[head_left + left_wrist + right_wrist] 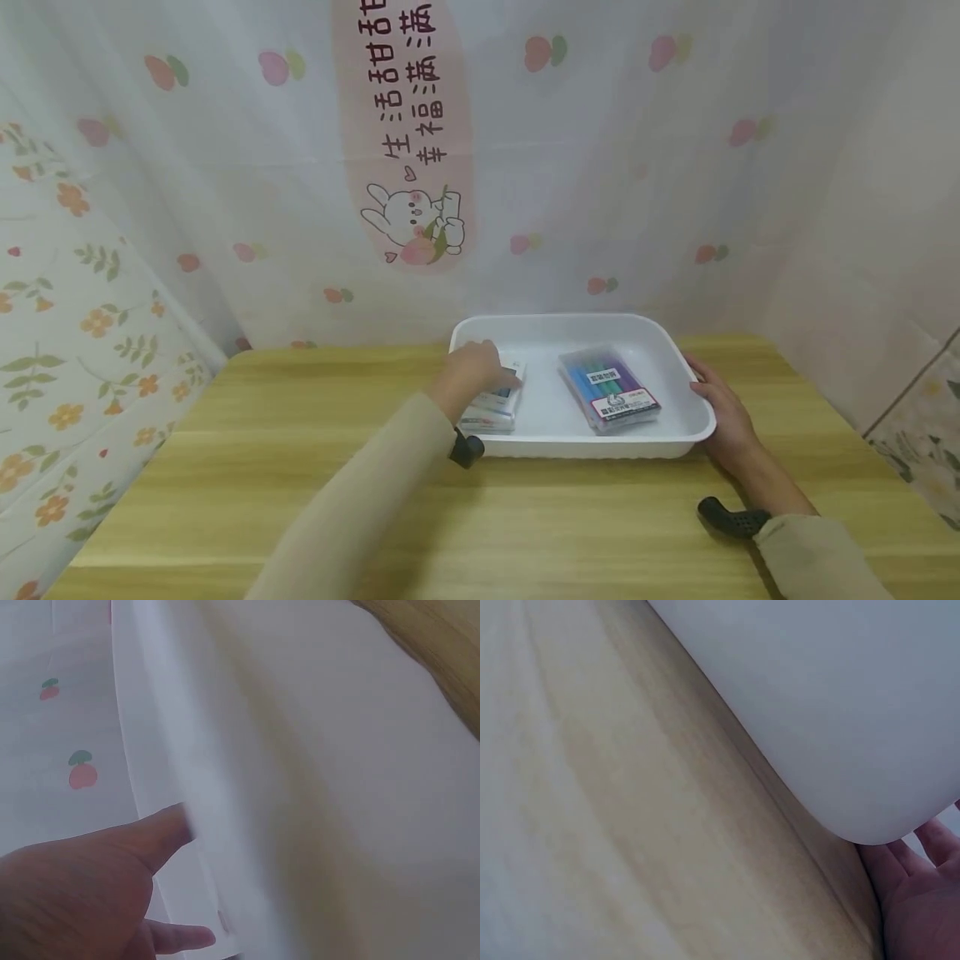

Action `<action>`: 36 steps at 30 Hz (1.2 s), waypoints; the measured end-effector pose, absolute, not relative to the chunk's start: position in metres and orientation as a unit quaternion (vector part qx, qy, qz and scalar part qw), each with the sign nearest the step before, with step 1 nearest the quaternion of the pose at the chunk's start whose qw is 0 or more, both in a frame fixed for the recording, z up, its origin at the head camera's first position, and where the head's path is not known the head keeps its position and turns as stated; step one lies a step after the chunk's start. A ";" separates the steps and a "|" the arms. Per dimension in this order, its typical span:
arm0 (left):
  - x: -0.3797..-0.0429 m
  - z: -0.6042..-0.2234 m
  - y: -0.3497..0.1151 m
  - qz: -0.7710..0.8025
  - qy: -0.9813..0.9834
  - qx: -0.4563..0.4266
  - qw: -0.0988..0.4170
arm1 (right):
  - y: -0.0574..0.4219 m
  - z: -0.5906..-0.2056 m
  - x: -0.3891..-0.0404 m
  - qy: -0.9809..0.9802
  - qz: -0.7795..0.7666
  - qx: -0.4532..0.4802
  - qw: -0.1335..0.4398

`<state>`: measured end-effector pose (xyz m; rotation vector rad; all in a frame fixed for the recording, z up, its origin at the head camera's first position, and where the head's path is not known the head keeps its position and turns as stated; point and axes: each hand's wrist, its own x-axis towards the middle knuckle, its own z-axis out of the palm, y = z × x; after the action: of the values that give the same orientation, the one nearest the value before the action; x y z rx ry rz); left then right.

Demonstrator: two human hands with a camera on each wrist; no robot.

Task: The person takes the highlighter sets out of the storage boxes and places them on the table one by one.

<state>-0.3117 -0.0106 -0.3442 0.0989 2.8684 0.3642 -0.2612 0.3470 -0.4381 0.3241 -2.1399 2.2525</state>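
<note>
The left hand [474, 375] overlies a white packet [491, 403], grip indiscernible; the right hand [726, 421], fingers spread, touches the tray [592, 448]. Probably light and stiff, the packet suits an edge pinch.

One tray [585, 449], two hands [474, 375] [726, 414]

table [172, 500]: wood-grain | back curtain [570, 183]: white, fruit-printed, rabbit motif [416, 221] | left curtain [67, 333]: orange-flowered

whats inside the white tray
In the tray, a multicoloured pack lies in plain view, and some small packs lie at the left end. The left hand partly covers those, so their number is unclear.
</note>
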 end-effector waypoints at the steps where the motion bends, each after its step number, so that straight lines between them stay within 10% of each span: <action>1: -0.311 -0.345 -0.010 0.121 0.984 0.033 0.124 | 0.347 -0.439 -0.261 -0.684 0.722 0.104 0.009; 36: -0.312 -0.343 -0.017 0.265 0.955 -0.006 0.134 | 0.348 -0.440 -0.261 -0.696 0.711 0.099 0.003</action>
<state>-0.3120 -0.0170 -0.3427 -0.0160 2.7671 0.7694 -0.2612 0.3481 -0.4397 0.3090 -2.1826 2.2289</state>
